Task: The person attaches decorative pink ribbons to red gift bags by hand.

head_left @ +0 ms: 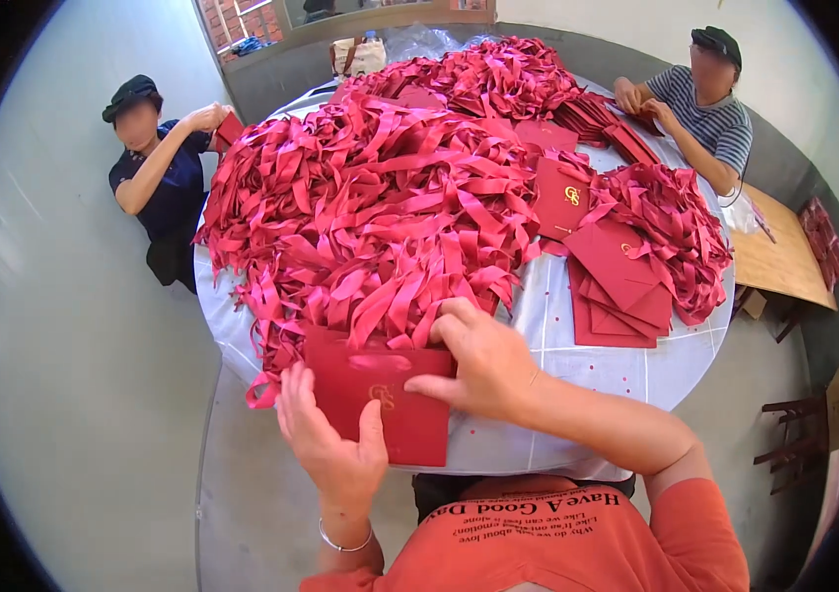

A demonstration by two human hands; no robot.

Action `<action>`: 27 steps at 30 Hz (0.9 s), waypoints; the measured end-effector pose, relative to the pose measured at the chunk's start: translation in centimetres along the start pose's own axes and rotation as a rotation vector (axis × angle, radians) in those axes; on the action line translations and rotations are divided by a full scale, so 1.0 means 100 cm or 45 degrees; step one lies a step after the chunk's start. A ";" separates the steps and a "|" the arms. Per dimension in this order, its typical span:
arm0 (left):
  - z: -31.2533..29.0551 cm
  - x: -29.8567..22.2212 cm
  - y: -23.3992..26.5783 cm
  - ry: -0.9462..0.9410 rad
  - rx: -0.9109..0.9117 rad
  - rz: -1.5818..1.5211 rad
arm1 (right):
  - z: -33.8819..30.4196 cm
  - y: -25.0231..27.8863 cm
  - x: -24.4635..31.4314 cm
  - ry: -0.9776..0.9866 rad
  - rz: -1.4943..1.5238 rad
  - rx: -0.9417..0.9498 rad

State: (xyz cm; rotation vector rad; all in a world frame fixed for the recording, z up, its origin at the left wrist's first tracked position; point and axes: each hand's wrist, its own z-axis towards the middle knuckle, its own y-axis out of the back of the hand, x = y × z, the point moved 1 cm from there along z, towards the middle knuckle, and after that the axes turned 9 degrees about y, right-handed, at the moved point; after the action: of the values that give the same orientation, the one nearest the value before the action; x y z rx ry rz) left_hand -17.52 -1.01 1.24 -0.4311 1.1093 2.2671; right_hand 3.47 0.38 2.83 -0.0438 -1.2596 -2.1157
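A flat dark red paper gift bag (409, 424) with a gold emblem is at the table's near edge, its lower part reaching past the edge. My left hand (332, 434) grips it by the left side, thumb across the front and fingers at the edge. At its upper right corner my right hand (483, 363) holds it, thumb on the front and fingers curled over the top. A short pink ribbon (380, 362) shows near the bag's top. Right behind it rises a large heap of pinkish-red ribbon handles (370, 217), which hides most of the bags beneath.
Several red bags (621, 286) lie stacked to the right beside another ribbon heap (671, 237). A white cloth (567, 385) covers the round table. One co-worker (163, 178) stands at the left, another (705, 113) sits at the far right, both handling items. A wooden table (784, 252) stands right.
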 end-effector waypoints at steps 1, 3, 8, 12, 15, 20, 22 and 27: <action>-0.005 0.012 -0.003 0.018 -0.009 0.013 | 0.010 0.008 -0.002 -0.034 0.042 0.004; -0.013 0.029 -0.013 0.175 0.337 0.038 | 0.039 0.022 -0.016 -0.197 0.069 0.067; -0.010 0.021 -0.028 -0.012 0.352 0.082 | 0.136 0.005 -0.071 0.268 -0.277 -0.092; -0.006 0.017 -0.032 -0.029 0.365 0.071 | 0.199 -0.036 -0.095 -0.151 -0.313 0.948; -0.002 0.018 -0.034 -0.036 0.388 0.092 | 0.221 -0.076 -0.085 0.078 -0.638 1.328; -0.003 0.025 -0.036 -0.068 0.367 0.020 | 0.273 -0.118 -0.065 0.044 -0.347 0.837; -0.001 0.024 -0.039 -0.072 0.368 -0.002 | 0.308 -0.124 -0.075 -0.040 -0.223 0.336; 0.004 0.022 -0.041 -0.075 0.370 -0.101 | 0.346 -0.114 -0.105 0.269 -0.301 0.435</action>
State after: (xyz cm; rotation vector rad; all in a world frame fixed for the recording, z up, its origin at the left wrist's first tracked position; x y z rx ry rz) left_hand -16.67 2.09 -2.14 -0.2835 1.3407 1.9969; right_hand -4.84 36.81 8.89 0.4853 -1.5353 -2.0013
